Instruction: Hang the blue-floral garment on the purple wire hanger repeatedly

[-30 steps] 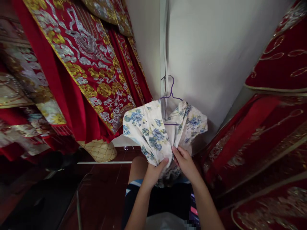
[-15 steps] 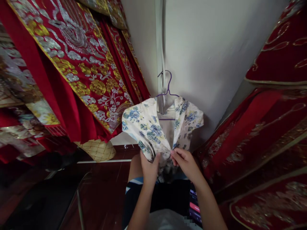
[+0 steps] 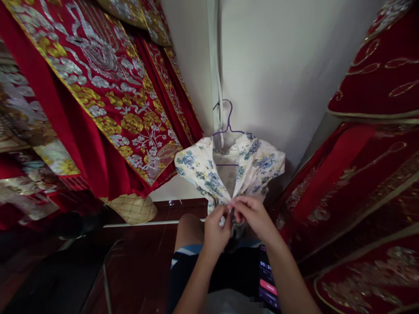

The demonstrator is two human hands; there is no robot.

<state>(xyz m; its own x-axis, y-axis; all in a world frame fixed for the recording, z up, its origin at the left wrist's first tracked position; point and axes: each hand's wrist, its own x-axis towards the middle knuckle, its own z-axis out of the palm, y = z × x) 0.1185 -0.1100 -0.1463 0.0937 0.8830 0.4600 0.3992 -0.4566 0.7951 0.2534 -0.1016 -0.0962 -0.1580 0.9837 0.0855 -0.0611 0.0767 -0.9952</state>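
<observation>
White short-sleeved cloth shirt with blue floral print [image 3: 211, 174], V-necked, softly creased; at centre, on a thin purple hook-topped hanger [image 3: 228, 127] at its 12 o'clock. Left hand [image 3: 218, 229] at the shirt's 7 o'clock, right hand [image 3: 253, 217] at its 5: each grip closed to a fingertip pinch on the front edges, at the neckline's point. Red cloth panel, raised silver-and-gold embroidery [image 3: 121, 96], 10 o'clock. Smooth pale wall [image 3: 275, 65], 1 o'clock. Flat dark rectangular phone [image 3: 267, 274], 5 o'clock.

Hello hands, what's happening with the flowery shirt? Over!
Left hand and right hand pinching flowery shirt in front. Shirt on purple hanger, open at neck. Fingers hide pinched spot.
</observation>
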